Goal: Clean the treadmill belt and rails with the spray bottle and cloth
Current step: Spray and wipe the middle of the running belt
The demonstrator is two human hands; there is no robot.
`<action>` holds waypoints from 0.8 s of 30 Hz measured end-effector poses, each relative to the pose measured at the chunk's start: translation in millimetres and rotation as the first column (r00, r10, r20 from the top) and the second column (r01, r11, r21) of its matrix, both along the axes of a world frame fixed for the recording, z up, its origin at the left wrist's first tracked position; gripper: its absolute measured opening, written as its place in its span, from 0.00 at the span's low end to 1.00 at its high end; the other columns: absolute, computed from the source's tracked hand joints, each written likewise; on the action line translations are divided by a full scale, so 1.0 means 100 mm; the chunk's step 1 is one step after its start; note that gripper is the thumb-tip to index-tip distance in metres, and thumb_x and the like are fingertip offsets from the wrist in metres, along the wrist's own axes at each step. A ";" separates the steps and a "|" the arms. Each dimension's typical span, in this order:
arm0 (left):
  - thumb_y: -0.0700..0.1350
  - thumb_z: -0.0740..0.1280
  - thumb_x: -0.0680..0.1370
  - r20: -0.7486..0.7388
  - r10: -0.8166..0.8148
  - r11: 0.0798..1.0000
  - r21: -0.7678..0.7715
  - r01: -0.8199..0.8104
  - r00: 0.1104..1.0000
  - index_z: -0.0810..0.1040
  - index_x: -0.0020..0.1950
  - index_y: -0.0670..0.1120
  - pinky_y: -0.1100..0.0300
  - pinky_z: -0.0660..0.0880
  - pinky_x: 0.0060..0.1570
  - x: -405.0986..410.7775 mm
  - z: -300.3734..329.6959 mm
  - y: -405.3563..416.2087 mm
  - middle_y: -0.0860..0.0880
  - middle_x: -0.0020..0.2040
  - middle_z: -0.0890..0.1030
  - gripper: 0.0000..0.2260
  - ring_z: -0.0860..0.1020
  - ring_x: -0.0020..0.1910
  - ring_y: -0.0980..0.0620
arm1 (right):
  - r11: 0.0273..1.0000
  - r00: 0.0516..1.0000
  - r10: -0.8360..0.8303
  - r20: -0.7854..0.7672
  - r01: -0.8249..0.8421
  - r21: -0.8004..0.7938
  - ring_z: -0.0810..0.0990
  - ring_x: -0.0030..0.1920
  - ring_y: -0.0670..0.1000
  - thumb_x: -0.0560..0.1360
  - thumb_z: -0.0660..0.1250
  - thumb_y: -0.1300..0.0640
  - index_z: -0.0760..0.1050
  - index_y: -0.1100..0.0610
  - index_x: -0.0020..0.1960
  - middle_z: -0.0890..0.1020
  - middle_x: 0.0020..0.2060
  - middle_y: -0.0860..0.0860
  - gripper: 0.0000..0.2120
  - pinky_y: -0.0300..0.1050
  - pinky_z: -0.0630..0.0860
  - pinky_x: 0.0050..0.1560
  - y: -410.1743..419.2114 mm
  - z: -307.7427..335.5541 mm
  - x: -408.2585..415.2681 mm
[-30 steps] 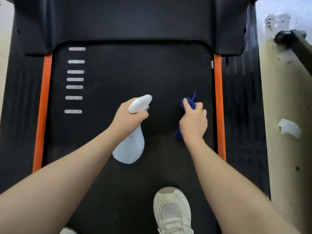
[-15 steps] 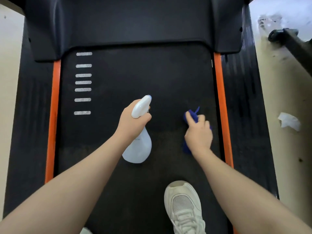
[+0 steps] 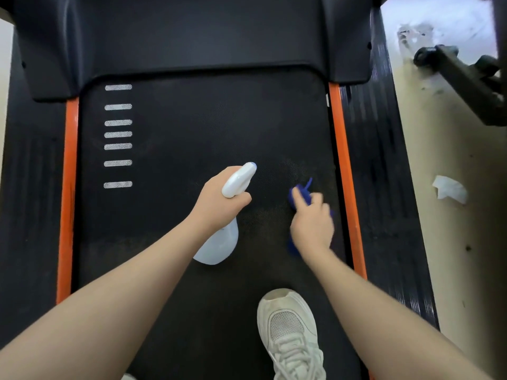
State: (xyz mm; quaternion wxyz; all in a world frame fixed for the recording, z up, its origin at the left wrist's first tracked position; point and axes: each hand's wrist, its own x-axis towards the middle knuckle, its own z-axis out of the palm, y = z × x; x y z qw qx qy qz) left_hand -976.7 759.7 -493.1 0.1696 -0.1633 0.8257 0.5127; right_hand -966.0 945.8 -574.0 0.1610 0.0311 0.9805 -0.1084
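Observation:
The black treadmill belt [image 3: 192,138] runs between two orange strips, left [image 3: 68,187] and right [image 3: 343,165], with black ribbed side rails [image 3: 381,171] outside them. My left hand [image 3: 219,201] grips a white spray bottle [image 3: 219,245] by its neck, nozzle pointing forward over the belt's middle. My right hand [image 3: 311,223] holds a bunched blue cloth [image 3: 300,192] down on the belt near the right orange strip; the hand is motion-blurred and hides most of the cloth. A faint damp patch shows ahead of the cloth.
My white sneaker [image 3: 290,333] stands on the belt below my right hand. The black motor cover [image 3: 192,37] spans the top. A crumpled white tissue [image 3: 450,189] and a black wheeled frame [image 3: 466,75] lie on the floor at right.
My right hand with the cloth has slid back toward me and a little left along the belt. The left hand and bottle have barely shifted.

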 end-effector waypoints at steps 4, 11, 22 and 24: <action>0.35 0.66 0.72 0.006 -0.024 1.000 -0.011 0.024 1.000 0.76 0.60 0.49 0.77 0.67 0.37 -0.07 -0.06 0.07 0.56 0.47 0.77 0.18 0.74 0.45 0.59 | 0.927 0.917 0.364 -0.166 -0.374 -0.033 0.76 0.37 0.61 0.63 0.71 0.67 0.77 0.52 0.62 0.76 0.46 0.60 0.28 0.50 0.74 0.33 0.20 -0.09 -0.04; 0.35 0.65 0.72 0.062 -0.098 0.994 -0.035 0.100 0.993 0.74 0.54 0.53 0.73 0.67 0.33 -0.12 -0.05 0.16 0.58 0.42 0.75 0.16 0.73 0.39 0.59 | 0.993 0.997 -0.039 -0.072 0.047 0.109 0.70 0.52 0.58 0.74 0.58 0.64 0.60 0.48 0.72 0.68 0.59 0.56 0.29 0.50 0.67 0.46 0.08 0.00 -0.38; 0.46 0.67 0.74 0.281 -0.421 0.827 -0.271 0.492 0.862 0.73 0.58 0.49 0.53 0.76 0.48 -0.15 -0.20 0.82 0.50 0.49 0.78 0.13 0.77 0.49 0.47 | 0.963 0.990 -0.072 -0.121 0.037 -0.268 0.75 0.52 0.55 0.75 0.60 0.62 0.71 0.49 0.67 0.72 0.57 0.52 0.22 0.43 0.70 0.44 1.00 0.39 -0.52; 0.45 0.67 0.74 0.237 -0.368 0.868 -0.260 0.423 0.899 0.73 0.58 0.47 0.52 0.77 0.48 -0.17 -0.17 0.86 0.49 0.49 0.78 0.13 0.78 0.48 0.48 | 0.961 0.990 -0.013 -0.140 -0.026 -0.275 0.74 0.53 0.55 0.75 0.61 0.63 0.70 0.53 0.68 0.72 0.58 0.54 0.22 0.43 0.70 0.45 1.01 0.32 -0.48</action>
